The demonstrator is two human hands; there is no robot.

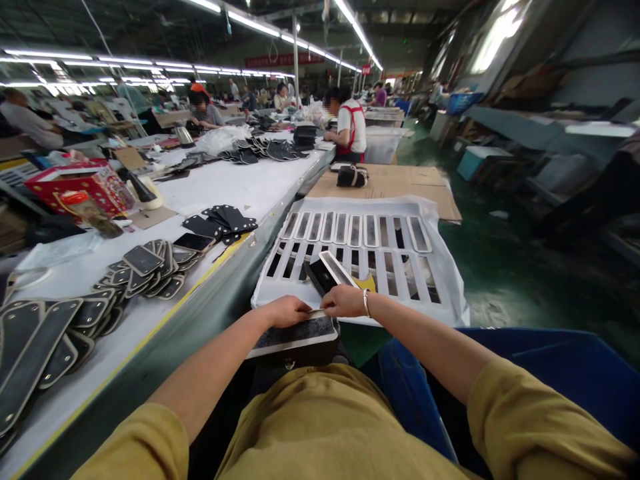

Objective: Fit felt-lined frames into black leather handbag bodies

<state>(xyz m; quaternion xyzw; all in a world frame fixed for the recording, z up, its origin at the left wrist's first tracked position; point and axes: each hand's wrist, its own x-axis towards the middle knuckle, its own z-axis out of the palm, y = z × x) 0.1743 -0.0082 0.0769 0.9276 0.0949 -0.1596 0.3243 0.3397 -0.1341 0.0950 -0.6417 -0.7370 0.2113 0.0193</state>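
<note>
My left hand [287,311] and my right hand [345,301] meet in front of my body, fingers pinched on a thin pale edging strip [316,312]. Just below them, over my lap, lies a dark flat panel with a white border [295,335]. Whether the strip belongs to this panel I cannot tell. A bracelet circles my right wrist. Beyond my right hand, a black block [320,277] and a white-framed dark strip [339,269] lean together on a slotted white rack [265,293]. A yellow piece [367,283] shows beside them.
More white-framed strips [342,229] line the rack's far row. On the left, a long white table [200,190] carries stacked dark pieces [145,263], a phone [194,242] and a red bag [80,187]. A blue bin [550,367] stands right. A co-worker [353,127] sits farther ahead.
</note>
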